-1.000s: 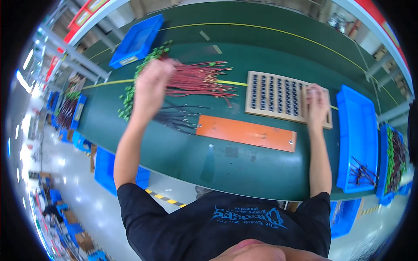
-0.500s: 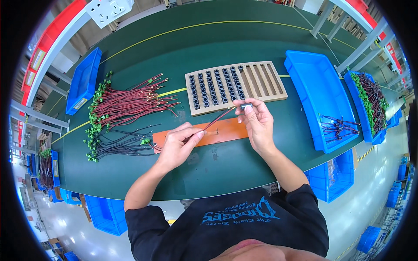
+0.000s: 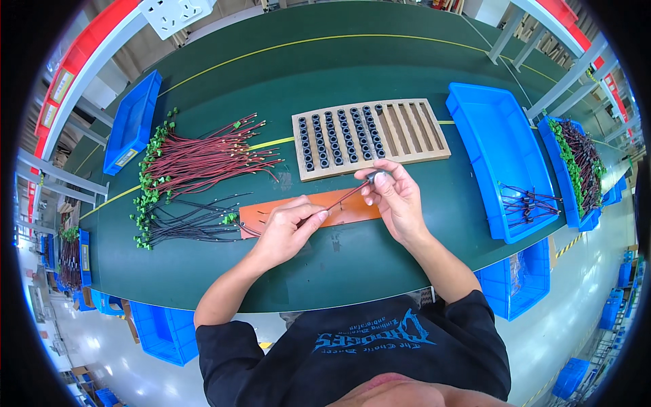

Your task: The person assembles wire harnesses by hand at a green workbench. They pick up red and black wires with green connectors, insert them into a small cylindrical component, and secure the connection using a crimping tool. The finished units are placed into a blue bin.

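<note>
Wire spans between left hand and right hand.

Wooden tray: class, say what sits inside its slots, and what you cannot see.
The wooden tray holds rows of black rings in its left slots; the right slots look empty. What lies beneath the rings is hidden.

Worker seen from above: black short-sleeved T-shirt with a blue printed emblem across the chest; both forearms bare; left hand and right hand ungloved, without rings or watch.
</note>
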The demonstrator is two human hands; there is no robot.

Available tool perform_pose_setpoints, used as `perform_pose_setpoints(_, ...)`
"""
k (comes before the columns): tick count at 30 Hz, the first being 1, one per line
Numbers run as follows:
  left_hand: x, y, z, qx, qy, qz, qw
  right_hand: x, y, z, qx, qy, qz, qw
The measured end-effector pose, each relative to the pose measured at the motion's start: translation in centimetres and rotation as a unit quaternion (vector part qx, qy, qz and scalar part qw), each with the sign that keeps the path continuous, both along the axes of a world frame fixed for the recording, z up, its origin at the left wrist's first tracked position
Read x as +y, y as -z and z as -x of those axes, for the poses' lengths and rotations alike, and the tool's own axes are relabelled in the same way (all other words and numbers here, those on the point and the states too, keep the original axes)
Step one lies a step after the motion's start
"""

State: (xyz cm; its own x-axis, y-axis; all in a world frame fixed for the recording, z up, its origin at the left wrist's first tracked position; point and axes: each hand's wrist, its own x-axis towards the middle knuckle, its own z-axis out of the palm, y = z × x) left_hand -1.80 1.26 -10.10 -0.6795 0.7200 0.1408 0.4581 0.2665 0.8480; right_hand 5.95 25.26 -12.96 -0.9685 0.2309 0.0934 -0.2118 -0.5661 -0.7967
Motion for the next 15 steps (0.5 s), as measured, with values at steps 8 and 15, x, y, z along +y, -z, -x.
perform_pose_setpoints(8, 1.0, -0.9, -0.6, -0.022, 0.006, 0.027, 0.999, -2.2, 0.6, -1.2, -0.04, -0.187, 0.01, 0.982)
perform_pose_setpoints(15, -3.8, -1.9, 1.7, 0.101, -0.007, 0.066, 0.993, 1.9, -0.2, -0.1, 0.061, -0.033, 0.006, 0.998)
